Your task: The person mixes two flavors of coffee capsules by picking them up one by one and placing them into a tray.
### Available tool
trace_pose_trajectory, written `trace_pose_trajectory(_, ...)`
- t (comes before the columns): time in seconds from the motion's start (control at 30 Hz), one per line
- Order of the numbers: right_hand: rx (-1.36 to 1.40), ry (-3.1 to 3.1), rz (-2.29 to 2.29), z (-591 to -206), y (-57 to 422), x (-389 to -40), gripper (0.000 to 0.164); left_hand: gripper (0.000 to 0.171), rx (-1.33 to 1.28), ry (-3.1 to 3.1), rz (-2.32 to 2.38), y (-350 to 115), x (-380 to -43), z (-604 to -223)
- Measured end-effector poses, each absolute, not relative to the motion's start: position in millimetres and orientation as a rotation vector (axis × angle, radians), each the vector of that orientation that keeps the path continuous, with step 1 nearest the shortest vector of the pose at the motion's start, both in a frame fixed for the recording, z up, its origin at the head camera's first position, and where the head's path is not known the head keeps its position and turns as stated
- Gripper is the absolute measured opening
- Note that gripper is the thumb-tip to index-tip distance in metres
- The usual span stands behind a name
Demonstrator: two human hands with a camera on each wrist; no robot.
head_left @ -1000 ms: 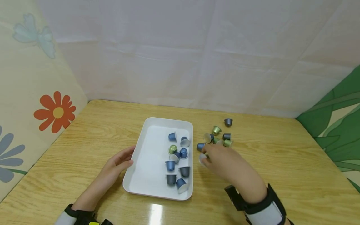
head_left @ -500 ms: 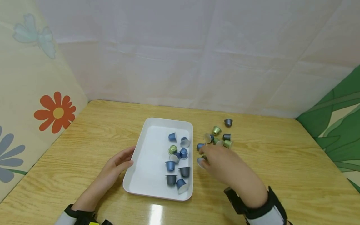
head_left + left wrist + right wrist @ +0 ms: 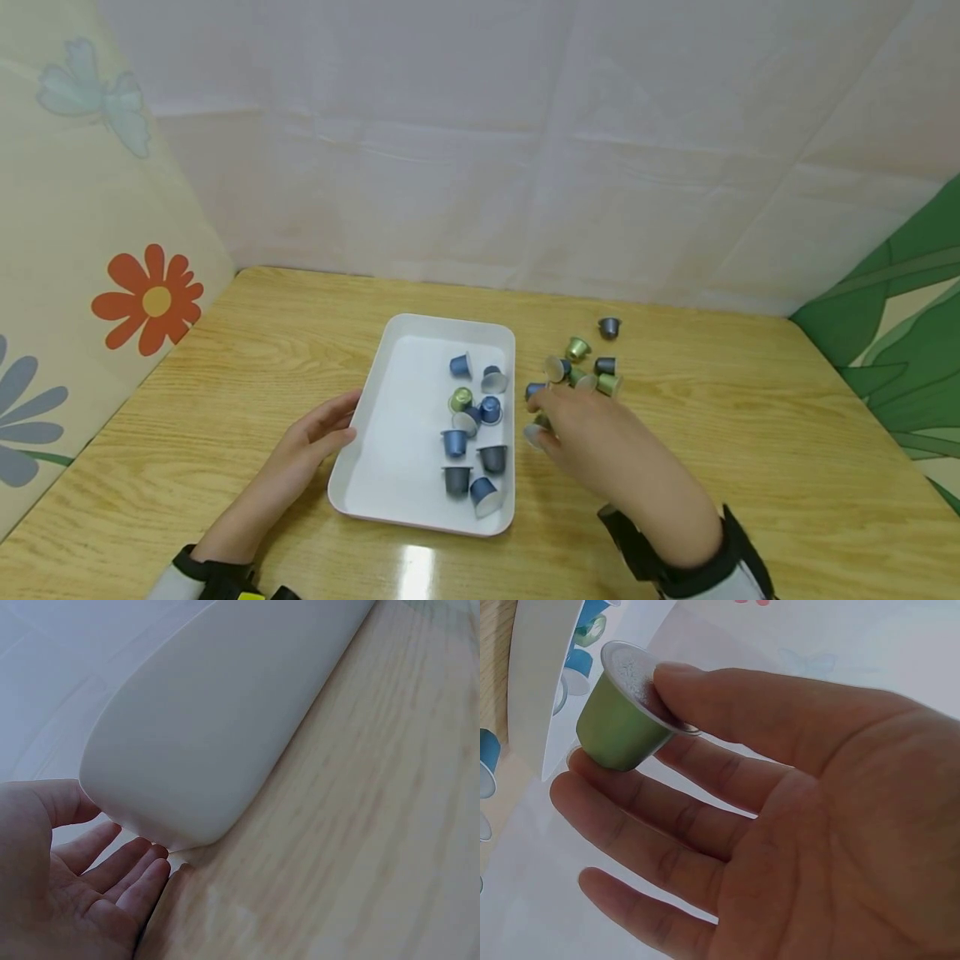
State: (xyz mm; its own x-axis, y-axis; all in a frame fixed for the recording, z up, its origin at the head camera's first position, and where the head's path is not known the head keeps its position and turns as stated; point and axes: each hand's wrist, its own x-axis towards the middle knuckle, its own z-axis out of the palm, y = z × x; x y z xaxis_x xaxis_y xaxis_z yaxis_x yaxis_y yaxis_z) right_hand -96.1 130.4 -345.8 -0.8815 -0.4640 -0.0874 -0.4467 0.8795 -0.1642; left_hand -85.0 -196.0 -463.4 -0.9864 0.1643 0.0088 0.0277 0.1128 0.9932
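A white tray (image 3: 390, 450) lies on the table; its right half holds several coffee capsules, such as a blue one (image 3: 454, 442), a dark grey one (image 3: 457, 480) and a green one (image 3: 461, 398). My left hand (image 3: 318, 433) touches the tray's left side, thumb near the rim and fingers loosely extended against the wall (image 3: 172, 750). To the right of the tray, my right hand (image 3: 596, 429) pinches a green coffee capsule (image 3: 619, 727). The thumb presses on its silver foil lid and the fingers support its body. From the head, the hand hides most of this capsule.
Beyond my right hand lies a loose group of capsules, among them a green one (image 3: 577, 348) and a dark one (image 3: 605, 365). A dark grey capsule (image 3: 609, 327) stands apart farther back. White cloth (image 3: 480, 167) hangs behind the wooden table (image 3: 750, 433).
My right hand has shifted slightly left and toward me, with the green capsule turning a little in its fingers. The left hand and the tray stay in place.
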Motion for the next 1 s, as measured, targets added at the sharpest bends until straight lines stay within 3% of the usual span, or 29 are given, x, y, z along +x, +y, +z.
trace_pose_trajectory(1.0,-0.94,3.036,-0.158,-340.8,123.3,-84.3,0.027,0.052,0.176,2.267,2.012,-194.9,-84.3,-462.7)
